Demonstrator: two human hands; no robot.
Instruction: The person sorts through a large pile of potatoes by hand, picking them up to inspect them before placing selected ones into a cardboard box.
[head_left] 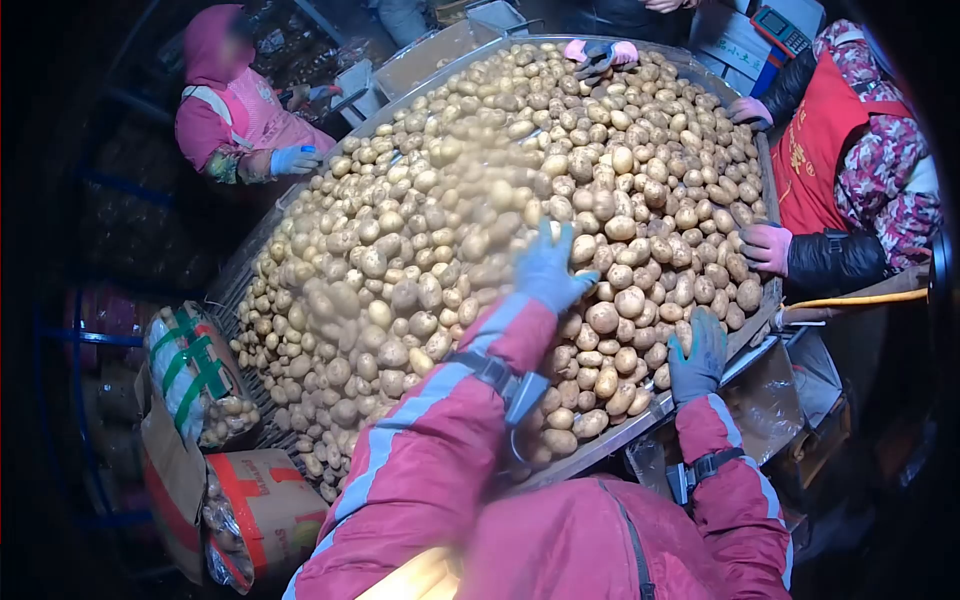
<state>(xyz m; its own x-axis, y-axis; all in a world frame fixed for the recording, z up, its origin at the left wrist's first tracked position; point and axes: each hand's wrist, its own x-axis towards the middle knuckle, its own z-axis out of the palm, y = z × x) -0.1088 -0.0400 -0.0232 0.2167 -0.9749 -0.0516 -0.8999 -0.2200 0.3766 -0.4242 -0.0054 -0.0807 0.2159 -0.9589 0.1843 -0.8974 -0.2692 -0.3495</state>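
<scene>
A large heap of potatoes (430, 230) covers a slatted table with a metal rim (600, 437). My left hand (552, 270), in a blue glove, reaches over the middle of the heap with its fingers spread on or just above the potatoes. Near the right front rim, my right hand (698, 357), in a grey-blue glove, rests at the edge of the heap, fingers apart. Neither hand grips a potato that I can see. Part of the view over the heap is blurred.
A person in pink (250, 110) stands at the far left. Another in a red vest (815, 140) has pink-gloved hands at the right rim. Pink-gloved hands (602, 55) touch the far side. Potato bags (262, 510) stand front left; boxes (770, 400) lie below right.
</scene>
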